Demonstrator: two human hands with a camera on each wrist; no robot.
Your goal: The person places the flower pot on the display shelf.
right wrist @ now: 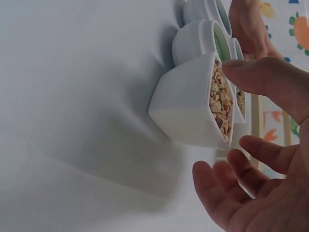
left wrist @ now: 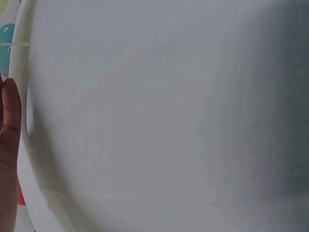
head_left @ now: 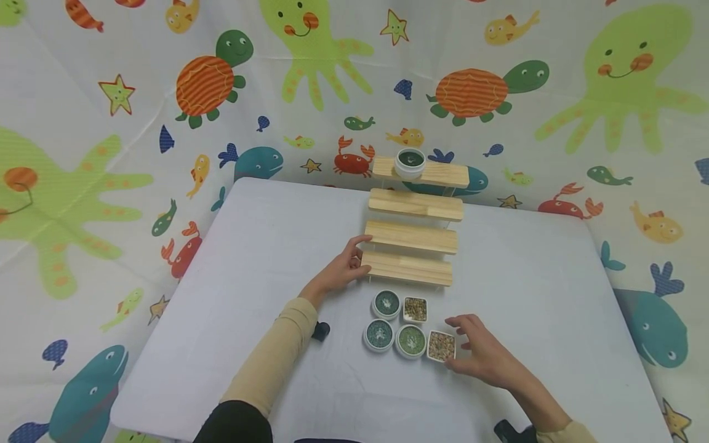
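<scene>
In the head view my left hand is at the left ends of the lower planks of a wooden tiered shelf; its index finger and thumb touch two planks, spread apart. My right hand is spread around a square white pot filled with beige bits. In the right wrist view the thumb lies at that pot's rim, while the other fingers stay clear of it. Beside it are a round white pot with green contents, two with darker green contents, and another square pot.
One round white pot stands on the top plank, toward its left. A white table bears the shelf and the loose pots. Behind hangs a cloth printed with sea animals.
</scene>
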